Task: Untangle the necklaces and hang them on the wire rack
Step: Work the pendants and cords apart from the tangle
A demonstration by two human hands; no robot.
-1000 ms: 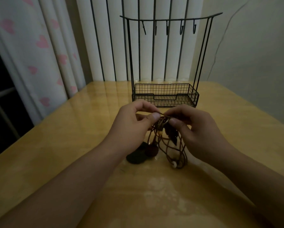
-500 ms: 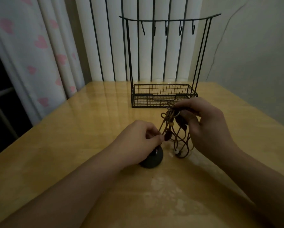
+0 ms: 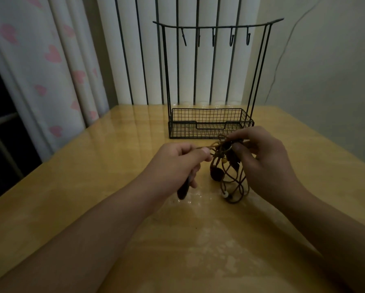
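Tangled brown cord necklaces with small beads [image 3: 226, 166] hang in a bunch between both hands, just above the shiny yellow wooden table [image 3: 92, 187] and in front of the black wire rack with hooks and a basket [image 3: 211, 125]. The left hand [image 3: 177, 163] pinches one cord end with thumb and finger, and a dark oval pendant [image 3: 182, 192] sticks out under its curled fingers. The right hand [image 3: 264, 157] pinches the knotted top of the bunch.

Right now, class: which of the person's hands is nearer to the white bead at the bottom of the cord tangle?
Right. The right hand holds the tangle just above and beside the white bead; the left hand pulls one cord away on the far side.
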